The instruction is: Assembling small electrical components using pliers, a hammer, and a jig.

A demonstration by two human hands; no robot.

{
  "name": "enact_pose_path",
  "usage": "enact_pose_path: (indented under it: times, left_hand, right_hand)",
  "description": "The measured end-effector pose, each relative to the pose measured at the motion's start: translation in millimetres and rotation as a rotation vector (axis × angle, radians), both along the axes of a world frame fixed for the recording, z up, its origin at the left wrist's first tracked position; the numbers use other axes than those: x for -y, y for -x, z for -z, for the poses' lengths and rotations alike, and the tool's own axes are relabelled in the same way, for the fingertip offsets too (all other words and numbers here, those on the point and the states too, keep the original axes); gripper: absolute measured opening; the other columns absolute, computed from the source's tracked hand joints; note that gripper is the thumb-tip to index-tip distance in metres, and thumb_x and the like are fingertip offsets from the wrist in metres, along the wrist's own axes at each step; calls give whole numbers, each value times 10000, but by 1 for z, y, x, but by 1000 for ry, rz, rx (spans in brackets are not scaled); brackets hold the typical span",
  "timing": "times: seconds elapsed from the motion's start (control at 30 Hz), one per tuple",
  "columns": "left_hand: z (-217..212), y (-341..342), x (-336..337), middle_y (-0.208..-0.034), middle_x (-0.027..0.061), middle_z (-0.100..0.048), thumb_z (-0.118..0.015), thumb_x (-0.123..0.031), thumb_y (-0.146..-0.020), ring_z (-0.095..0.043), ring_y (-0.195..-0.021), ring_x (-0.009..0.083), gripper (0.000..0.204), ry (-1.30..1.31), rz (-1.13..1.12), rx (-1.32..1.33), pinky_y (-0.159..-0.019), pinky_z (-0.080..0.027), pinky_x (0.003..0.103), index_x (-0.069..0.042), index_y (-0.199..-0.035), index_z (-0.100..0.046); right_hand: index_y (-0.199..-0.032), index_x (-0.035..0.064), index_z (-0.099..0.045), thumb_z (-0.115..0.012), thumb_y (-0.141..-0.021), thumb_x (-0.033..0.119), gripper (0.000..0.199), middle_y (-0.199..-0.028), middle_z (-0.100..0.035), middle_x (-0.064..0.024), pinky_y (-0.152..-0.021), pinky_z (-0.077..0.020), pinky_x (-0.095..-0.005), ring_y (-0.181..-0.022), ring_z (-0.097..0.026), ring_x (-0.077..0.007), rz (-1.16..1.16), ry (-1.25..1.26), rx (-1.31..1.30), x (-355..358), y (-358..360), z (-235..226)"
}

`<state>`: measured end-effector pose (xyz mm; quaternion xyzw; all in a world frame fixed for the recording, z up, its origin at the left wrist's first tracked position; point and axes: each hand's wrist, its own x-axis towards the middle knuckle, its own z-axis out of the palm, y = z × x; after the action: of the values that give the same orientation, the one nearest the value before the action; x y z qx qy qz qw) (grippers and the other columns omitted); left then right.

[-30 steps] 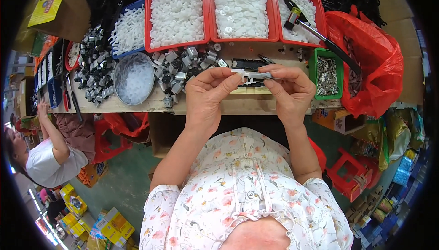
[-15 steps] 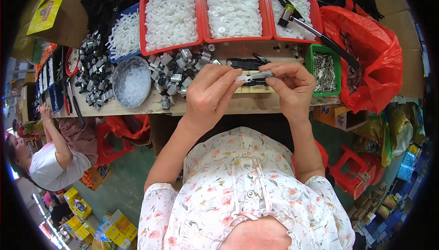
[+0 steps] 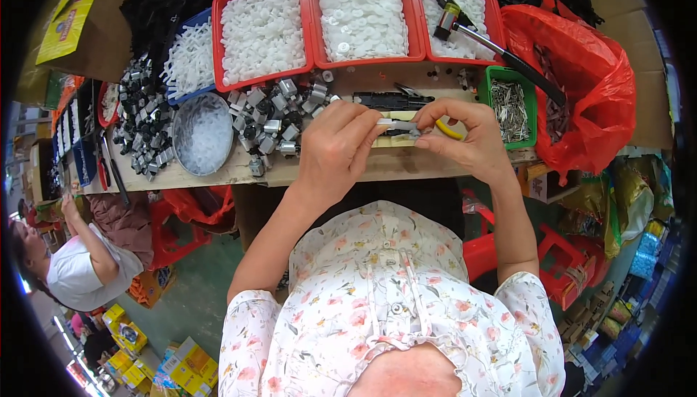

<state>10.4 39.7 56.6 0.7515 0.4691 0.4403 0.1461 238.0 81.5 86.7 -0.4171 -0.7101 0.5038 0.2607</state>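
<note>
My left hand (image 3: 335,151) and my right hand (image 3: 465,135) meet over the near edge of the wooden workbench (image 3: 218,173). Between their fingertips they pinch one small grey metal part (image 3: 398,127). Just beyond it lie a black plastic piece (image 3: 385,99) and a yellow-handled tool (image 3: 450,132), partly hidden by my right fingers. A heap of small silver and black parts (image 3: 276,117) lies left of my left hand.
Three red trays of white plastic pieces (image 3: 363,15) line the back, a hammer (image 3: 472,30) in the right one. A green box of metal pins (image 3: 508,110), a red bag (image 3: 581,84), a round bowl (image 3: 203,132). Another person (image 3: 80,266) sits lower left.
Both hands have stayed together on the small part, shifting slightly toward the bench's near edge. The view has tilted a little.
</note>
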Motion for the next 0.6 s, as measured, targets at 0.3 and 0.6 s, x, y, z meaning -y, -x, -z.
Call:
enact_pose_path:
  times: [0.3,0.6]
  left_hand:
    - [5,2,1,-882,142,-662,-771,-43,-788,-613,-800,304,221,78,0,26,-687,-492,374,28,-983,-694]
    - [16,0,0,-945,119,-661,-809,-80,-742,-602,-907,309,301,56,-9,-87,-768,-508,396,5,-1011,-703]
  right_hand:
    - [-929,-29,-674,-801,-736,34,239,-898,-700,-90,-803,-516,-307,-855,-666,-184,-24,-224,150,0,1,-8]
    - [-907,4,-662,-784,-724,29,221,-880,-677,-104,-759,-509,-367,-837,-641,-270,-97,-388,343,-4,-10,7]
